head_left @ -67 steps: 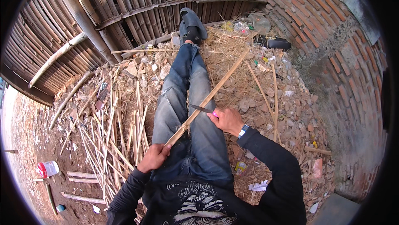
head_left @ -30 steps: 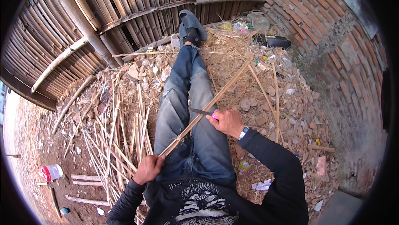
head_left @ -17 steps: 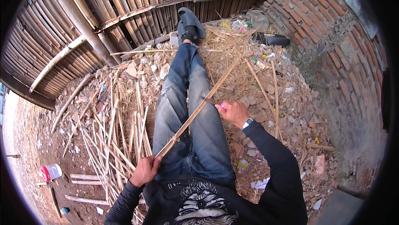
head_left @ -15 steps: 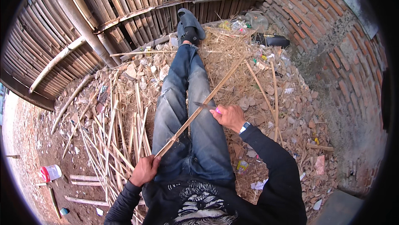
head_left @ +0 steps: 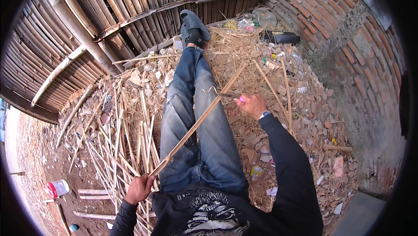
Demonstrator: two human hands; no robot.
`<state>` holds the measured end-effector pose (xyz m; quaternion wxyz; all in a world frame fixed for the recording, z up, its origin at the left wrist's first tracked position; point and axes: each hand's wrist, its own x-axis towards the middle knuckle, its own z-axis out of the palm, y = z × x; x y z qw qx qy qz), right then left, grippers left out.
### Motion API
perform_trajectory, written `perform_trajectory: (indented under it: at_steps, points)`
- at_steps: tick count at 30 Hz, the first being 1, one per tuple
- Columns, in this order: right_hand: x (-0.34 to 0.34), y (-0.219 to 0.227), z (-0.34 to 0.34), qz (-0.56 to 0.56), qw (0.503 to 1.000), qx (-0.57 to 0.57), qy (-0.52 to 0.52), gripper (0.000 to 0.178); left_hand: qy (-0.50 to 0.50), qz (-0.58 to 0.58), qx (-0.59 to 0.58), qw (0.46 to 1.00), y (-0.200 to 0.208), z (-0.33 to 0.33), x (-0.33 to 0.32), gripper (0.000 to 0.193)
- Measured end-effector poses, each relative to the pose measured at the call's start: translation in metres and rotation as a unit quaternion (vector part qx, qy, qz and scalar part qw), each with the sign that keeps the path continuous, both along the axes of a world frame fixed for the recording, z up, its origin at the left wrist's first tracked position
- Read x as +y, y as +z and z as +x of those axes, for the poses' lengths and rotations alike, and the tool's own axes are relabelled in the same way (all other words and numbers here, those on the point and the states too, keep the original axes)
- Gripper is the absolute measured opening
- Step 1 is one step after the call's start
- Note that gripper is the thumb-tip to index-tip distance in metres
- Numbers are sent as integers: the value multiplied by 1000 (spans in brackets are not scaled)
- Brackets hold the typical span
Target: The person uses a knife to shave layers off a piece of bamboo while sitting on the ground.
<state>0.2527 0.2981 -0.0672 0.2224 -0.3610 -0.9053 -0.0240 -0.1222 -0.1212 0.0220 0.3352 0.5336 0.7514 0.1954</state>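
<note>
I sit with my legs in blue jeans stretched out over straw. My left hand (head_left: 139,189) grips the near end of a long thin bamboo strip (head_left: 198,120) that runs diagonally up and to the right across my thighs. My right hand (head_left: 251,104) holds a small knife with a pink handle (head_left: 241,99); its blade (head_left: 228,93) lies against the strip near the far end, and a thin shaving curls off there.
A pile of split bamboo sticks (head_left: 126,140) lies to my left. A bamboo slat wall (head_left: 130,13) stands ahead, a brick wall (head_left: 348,40) to the right. Straw, rubble and litter cover the ground. A red-and-white container (head_left: 57,188) sits at the far left.
My right hand with the knife has slid up the strip, away from me. My left hand has pulled the strip's near end back and lower.
</note>
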Motion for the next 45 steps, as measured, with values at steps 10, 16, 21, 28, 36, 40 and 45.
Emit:
perform_trajectory:
  at_steps: [10, 16, 21, 28, 36, 40, 45]
  points:
    - [7, 17, -13, -40, 990, -40, -133, 56, -16, -24, 6, 1000, -3, -24, -22, 44]
    - [29, 8, 15, 6, 993, -34, -111, 56, -18, -23, 25, 999, -10, -42, -46, 42]
    - [11, 25, -12, -27, 983, -20, -178, 56, -17, -27, 34, 999, -16, -62, -34, 41]
    - [99, 35, 141, -95, 889, 3, -449, 70, -23, -41, 32, 998, -13, -97, -81, 49]
    - [66, 60, 84, -107, 921, 135, -349, 59, 10, -34, 15, 999, -40, -75, -83, 49]
    - [10, 61, 26, -143, 956, 123, -223, 53, -31, 2, 54, 998, -39, -81, -64, 45]
    - [-54, 50, -16, -153, 981, 0, -118, 50, -40, 1, 62, 997, -35, -86, -64, 44]
